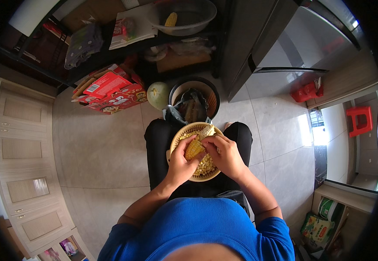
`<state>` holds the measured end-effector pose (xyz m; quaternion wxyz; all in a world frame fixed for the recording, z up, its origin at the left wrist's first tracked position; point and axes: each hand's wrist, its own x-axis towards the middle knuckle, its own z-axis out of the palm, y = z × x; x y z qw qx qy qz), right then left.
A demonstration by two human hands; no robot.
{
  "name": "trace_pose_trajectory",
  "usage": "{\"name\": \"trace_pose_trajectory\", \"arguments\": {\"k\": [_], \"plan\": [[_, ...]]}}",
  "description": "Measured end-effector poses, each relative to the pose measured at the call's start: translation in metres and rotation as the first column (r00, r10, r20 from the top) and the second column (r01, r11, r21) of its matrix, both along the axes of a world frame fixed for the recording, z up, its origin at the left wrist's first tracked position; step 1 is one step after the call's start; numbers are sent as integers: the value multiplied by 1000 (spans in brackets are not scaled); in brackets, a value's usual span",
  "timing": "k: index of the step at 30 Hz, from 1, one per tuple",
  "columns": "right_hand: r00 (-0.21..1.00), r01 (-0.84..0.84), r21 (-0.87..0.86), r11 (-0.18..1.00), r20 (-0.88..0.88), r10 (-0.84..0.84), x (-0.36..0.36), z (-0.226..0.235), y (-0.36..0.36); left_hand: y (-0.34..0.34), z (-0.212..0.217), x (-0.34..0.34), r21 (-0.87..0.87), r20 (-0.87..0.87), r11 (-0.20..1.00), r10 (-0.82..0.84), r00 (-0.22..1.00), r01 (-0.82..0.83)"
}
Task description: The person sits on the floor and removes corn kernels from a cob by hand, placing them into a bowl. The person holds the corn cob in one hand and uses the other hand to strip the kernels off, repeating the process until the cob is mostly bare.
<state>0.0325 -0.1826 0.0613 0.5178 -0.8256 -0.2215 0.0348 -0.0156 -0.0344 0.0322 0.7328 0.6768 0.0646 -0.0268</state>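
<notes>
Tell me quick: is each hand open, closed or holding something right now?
Left hand: closed around a corn cob.
Right hand: fingers curled at the cob; whether it grips anything cannot be told.

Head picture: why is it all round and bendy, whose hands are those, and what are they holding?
No robot here, just a person's two bare hands! The one camera is worn on their head, looking down, so you see their own blue shirt. Its fisheye lens bends straight edges. The left hand holds a yellow corn cob. The right hand is up against it; exactly what it grips is hard to see. Below is a round basket with loose kernels. A pale green melon is on the tiled floor ahead.
</notes>
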Motion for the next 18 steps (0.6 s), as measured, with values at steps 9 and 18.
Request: {"name": "trace_pose_trajectory", "arguments": {"k": [9,18], "plan": [[999,-21,7,1000,-36,21,1,10,-1,-1,12,2,317,157,947,-7,988,-44],[998,27,43,999,-66,-24,-4,8,1,4,3,2,25,38,999,-23,999,22]]}}
